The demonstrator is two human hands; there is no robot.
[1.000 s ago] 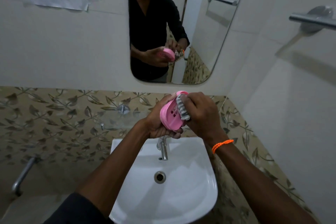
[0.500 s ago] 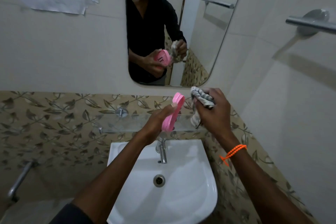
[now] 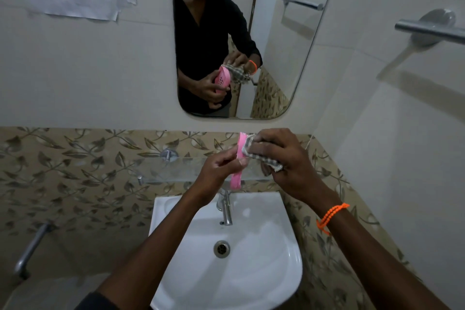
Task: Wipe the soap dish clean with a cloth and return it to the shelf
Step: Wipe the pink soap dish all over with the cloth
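The pink soap dish [image 3: 237, 178] stands on edge in the air above the basin, seen edge-on. My left hand [image 3: 218, 171] grips it by its left face and lower rim. My right hand [image 3: 284, 161] holds a grey checked cloth [image 3: 261, 156] bunched under the fingers and presses it against the dish's upper right side. Behind both hands runs the glass shelf [image 3: 173, 170], fixed to the leaf-patterned tiles. The mirror shows the dish's slotted side and the cloth against it.
A white washbasin [image 3: 264, 259] with a chrome tap [image 3: 226, 209] sits directly below the hands. A mirror [image 3: 289, 58] hangs on the wall ahead. A towel bar [image 3: 427, 30] sticks out at the right; a metal pipe [image 3: 30, 249] is low left.
The dish turned from face-on to edge-on. My right hand pulled the cloth away from it, then brought it back against the dish's upper right side.
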